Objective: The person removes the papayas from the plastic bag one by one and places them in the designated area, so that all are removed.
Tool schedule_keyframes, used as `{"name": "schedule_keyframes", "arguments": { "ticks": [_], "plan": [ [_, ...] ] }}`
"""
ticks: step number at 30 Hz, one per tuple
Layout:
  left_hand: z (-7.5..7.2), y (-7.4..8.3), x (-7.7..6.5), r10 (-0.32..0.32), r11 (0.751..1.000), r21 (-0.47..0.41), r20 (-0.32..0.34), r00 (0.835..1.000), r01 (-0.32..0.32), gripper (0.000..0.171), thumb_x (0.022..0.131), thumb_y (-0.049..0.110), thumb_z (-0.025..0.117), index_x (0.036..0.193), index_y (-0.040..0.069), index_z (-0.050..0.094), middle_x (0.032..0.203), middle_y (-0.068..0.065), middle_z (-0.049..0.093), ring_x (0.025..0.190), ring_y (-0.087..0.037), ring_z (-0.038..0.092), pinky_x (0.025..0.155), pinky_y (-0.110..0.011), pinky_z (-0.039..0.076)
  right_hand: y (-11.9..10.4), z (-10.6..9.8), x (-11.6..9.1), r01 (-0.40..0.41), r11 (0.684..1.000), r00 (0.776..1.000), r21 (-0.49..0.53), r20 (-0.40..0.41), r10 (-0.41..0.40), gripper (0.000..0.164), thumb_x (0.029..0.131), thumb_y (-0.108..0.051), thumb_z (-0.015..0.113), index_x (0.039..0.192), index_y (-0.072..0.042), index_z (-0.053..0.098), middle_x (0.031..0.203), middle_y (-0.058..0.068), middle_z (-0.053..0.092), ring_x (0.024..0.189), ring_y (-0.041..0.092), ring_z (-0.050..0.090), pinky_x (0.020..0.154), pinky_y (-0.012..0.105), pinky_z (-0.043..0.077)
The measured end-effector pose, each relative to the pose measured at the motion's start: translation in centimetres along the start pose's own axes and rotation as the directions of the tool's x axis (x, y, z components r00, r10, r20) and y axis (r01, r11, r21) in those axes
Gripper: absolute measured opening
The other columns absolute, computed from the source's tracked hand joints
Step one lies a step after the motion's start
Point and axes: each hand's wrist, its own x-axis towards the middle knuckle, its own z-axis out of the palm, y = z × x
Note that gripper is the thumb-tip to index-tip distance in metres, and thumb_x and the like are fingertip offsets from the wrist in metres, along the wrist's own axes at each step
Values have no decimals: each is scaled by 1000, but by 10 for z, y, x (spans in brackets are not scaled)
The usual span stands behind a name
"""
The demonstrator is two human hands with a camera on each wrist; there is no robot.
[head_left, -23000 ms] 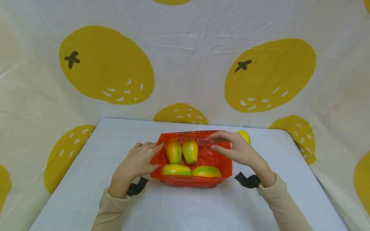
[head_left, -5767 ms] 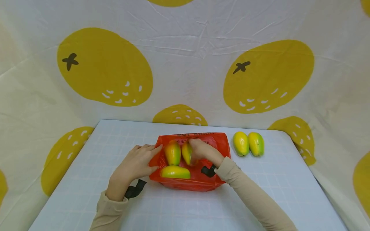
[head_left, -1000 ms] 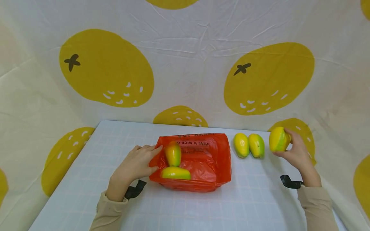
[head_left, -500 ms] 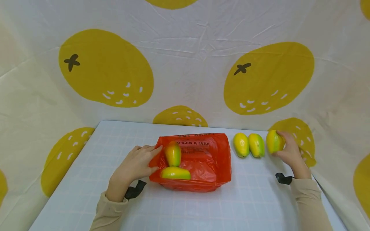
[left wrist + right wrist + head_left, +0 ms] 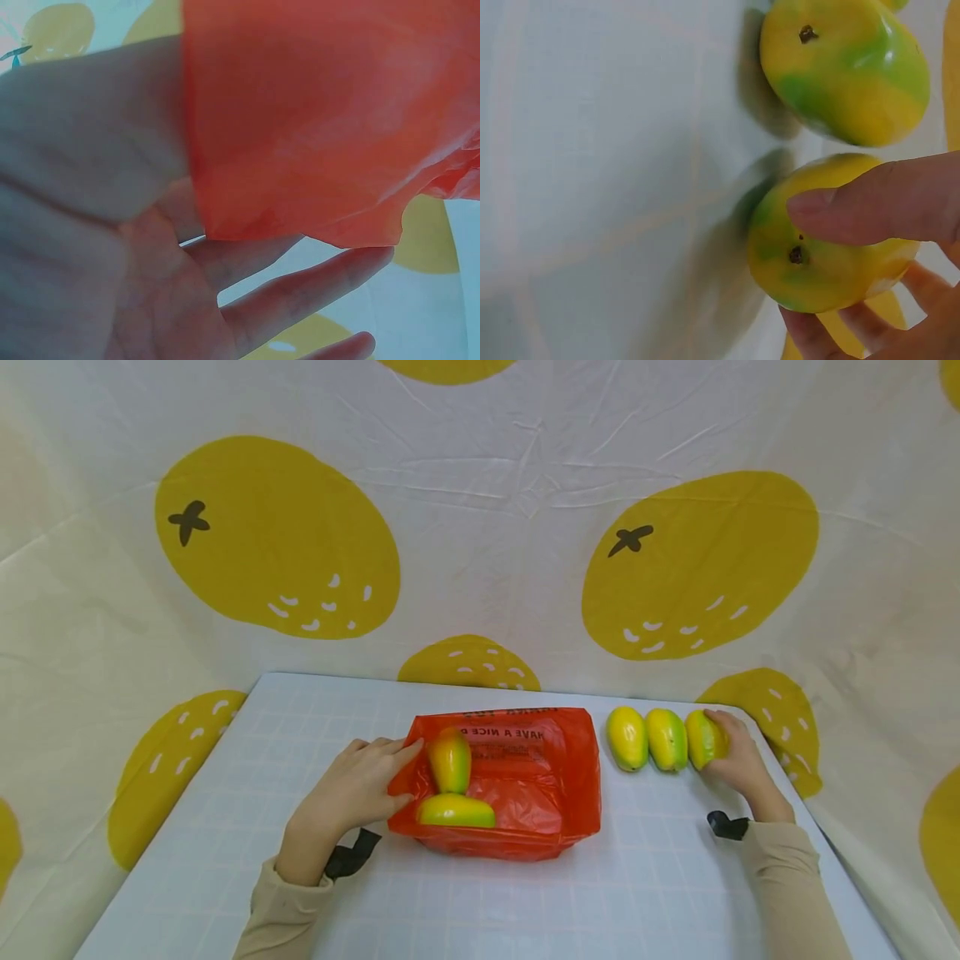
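A red plastic bag (image 5: 525, 785) lies with its mouth spread, two yellow-green mangoes showing inside: one upright (image 5: 450, 764), one on its side (image 5: 456, 810). My left hand (image 5: 356, 789) is at the bag's left rim, index finger and thumb reaching over the edge. In the left wrist view the red film covers the thumb, and the other fingers (image 5: 300, 289) stretch out straight and spread. My right hand (image 5: 738, 760) holds a third mango (image 5: 832, 259) at the table, thumb across its top and fingers curled beneath. Beside it stand two more mangoes (image 5: 627, 739) (image 5: 667, 739) in a row.
The table (image 5: 525, 910) has a pale checked cover. Behind it hangs a white cloth (image 5: 487, 560) printed with big yellow fruit, reaching down past the table's back edge and both sides.
Several mangoes have left the bag; three now stand in a row at its right. Over the last second my right hand lowers the third leftward beside the others. My left hand keeps its place.
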Motion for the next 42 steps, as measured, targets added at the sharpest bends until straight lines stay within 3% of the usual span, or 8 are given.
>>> {"name": "schedule_keyframes", "arguments": {
  "ticks": [6,14,26,42],
  "plan": [
    [1,0,0,5,1000,4,-1,1000,-5,68,82,31,79,140,5,56,134,-16,61,120,-35,56,100,-58,41,2,0,1,-68,997,991,-25,114,71,102,64,10,68,154,3,20,155,36,5,131,67,12,95,84,19],
    [1,0,0,15,1000,16,-8,1000,-15,67,82,30,79,139,5,57,132,-17,62,119,-36,57,99,-58,42,1,0,1,-63,998,985,-29,158,67,105,64,10,67,156,-1,16,158,32,-6,129,70,8,90,86,22],
    [0,0,1,6,1000,9,4,1000,-6,68,82,30,79,141,5,56,134,-17,61,121,-36,56,100,-59,41,-3,-2,-1,-74,997,986,-32,150,78,107,65,10,69,156,-1,13,158,31,-12,130,70,6,91,85,22],
    [1,-1,2,8,1000,19,7,1000,-8,68,82,31,79,141,5,56,133,-16,61,120,-36,56,100,-57,42,-17,-9,-12,-34,999,994,-31,99,37,106,70,4,76,155,0,13,158,32,-11,132,70,0,90,87,13]
  ]
}}
